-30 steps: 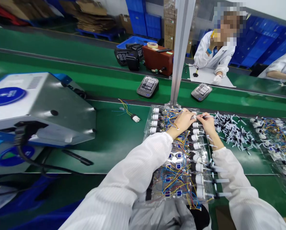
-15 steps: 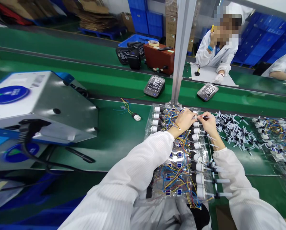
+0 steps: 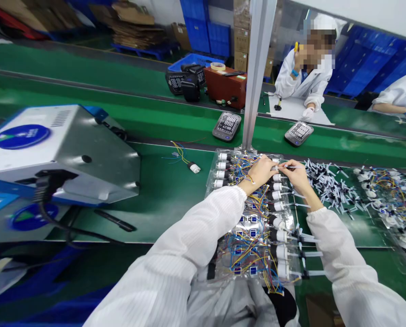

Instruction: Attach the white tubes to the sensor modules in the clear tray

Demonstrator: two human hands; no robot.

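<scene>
My left hand (image 3: 261, 170) reaches over a clear plastic tray (image 3: 293, 218), its fingers closed at a small white cylindrical part in the right-hand row, mostly hidden by them. Close beside it, my right hand (image 3: 295, 176) pinches a thin translucent tube (image 3: 292, 167) whose end points toward that part. Several white-and-black cylinders (image 3: 280, 236) with coloured wires (image 3: 247, 254) line the tray; the nearer ones on the right have tubes (image 3: 314, 254) sticking out. To the right of my right hand lies a pile of short tubes with black pieces (image 3: 335, 188).
A second tray of wired parts (image 3: 393, 204) lies at right. One loose wired cylinder (image 3: 194, 168) and a black pen (image 3: 114, 220) are left, near a metal machine (image 3: 97, 159). A metal post (image 3: 254, 91) rises behind the tray. Display units (image 3: 226, 126) sit on the green belt; a co-worker (image 3: 301, 77) sits beyond.
The two display units have shifted right along the belt. My hands stay at the same spot, with the right fingers only slightly moved. The camera view has tilted a little.
</scene>
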